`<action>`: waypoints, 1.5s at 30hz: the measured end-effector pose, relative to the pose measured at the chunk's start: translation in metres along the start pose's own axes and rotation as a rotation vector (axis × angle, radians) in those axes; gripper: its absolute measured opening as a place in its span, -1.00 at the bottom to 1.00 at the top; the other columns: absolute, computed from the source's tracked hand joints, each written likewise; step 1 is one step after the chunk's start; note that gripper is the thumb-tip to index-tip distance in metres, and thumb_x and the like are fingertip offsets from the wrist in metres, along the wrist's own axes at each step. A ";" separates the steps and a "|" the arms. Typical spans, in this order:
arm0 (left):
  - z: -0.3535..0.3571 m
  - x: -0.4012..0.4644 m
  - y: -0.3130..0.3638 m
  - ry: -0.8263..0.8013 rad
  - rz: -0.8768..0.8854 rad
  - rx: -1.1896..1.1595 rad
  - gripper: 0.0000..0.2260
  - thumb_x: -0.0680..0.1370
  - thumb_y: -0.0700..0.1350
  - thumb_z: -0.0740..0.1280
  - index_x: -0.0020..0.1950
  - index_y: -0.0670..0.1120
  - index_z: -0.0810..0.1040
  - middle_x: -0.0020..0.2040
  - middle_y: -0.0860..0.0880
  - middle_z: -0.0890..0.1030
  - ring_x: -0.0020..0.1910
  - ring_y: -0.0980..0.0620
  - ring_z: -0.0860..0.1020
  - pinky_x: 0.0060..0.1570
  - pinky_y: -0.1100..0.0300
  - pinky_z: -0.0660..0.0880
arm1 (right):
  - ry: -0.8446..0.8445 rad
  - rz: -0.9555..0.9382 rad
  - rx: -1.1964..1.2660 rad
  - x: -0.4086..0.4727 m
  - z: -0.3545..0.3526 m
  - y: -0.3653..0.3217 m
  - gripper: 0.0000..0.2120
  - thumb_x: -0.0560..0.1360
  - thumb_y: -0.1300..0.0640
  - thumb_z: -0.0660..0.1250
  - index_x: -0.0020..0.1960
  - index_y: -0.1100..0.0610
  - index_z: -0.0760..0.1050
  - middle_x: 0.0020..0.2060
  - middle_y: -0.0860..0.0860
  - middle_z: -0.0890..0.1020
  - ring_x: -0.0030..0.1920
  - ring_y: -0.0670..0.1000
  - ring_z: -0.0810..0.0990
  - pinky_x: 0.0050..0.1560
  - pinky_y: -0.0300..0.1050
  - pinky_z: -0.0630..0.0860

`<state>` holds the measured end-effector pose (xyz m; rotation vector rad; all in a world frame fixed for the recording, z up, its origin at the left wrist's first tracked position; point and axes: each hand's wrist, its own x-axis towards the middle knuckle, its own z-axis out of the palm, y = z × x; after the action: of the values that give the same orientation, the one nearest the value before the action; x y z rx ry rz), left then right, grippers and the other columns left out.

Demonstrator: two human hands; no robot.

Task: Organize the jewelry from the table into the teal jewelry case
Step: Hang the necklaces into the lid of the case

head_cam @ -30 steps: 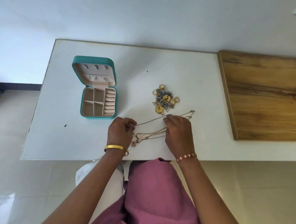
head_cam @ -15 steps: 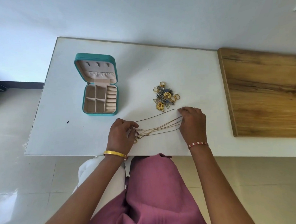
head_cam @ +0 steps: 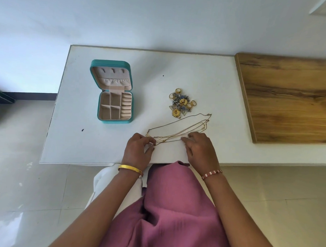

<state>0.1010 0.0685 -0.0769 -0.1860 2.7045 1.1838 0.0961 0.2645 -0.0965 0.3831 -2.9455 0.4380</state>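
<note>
In the head view the left hand pinches the near ends of a bundle of thin gold chains between thumb and fingertips, close to the table's front edge. The right hand lies just to the right of that pinch with its fingertips on the strands; whether they pinch a chain or only press it flat cannot be told. From the pinch the chains fan away and to the right, ending well beyond the right hand.

The step in hand looks like separating the necklaces. To do it well, I would keep the left pinch steady as an anchor and draw a single strand out sideways with the right, slowly, so the fine links do not knot.

The chains are slender, several in number, partly crossing, with small clasps at their far ends. Farther from the grip sits a heap of rings and earrings, gold and grey-blue. The teal jewelry case stands open, beyond and left of the left hand, on the white table, its beige compartments showing nothing inside
</note>
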 end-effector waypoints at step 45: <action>0.005 -0.011 -0.003 0.033 0.316 0.277 -0.90 0.33 -0.27 0.46 -0.19 -0.15 0.62 -0.25 -0.15 0.56 -0.26 -0.20 0.56 -0.29 0.06 0.47 | 0.045 0.254 -0.191 -0.020 -0.024 0.031 -0.86 0.17 0.41 0.44 -0.29 0.26 0.60 -0.29 0.17 0.60 -0.30 0.22 0.56 -0.32 -0.05 0.49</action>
<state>0.1128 0.0711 -0.0802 0.2721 2.9661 0.8611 0.1096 0.3054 -0.0857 -0.0241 -2.9673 0.1852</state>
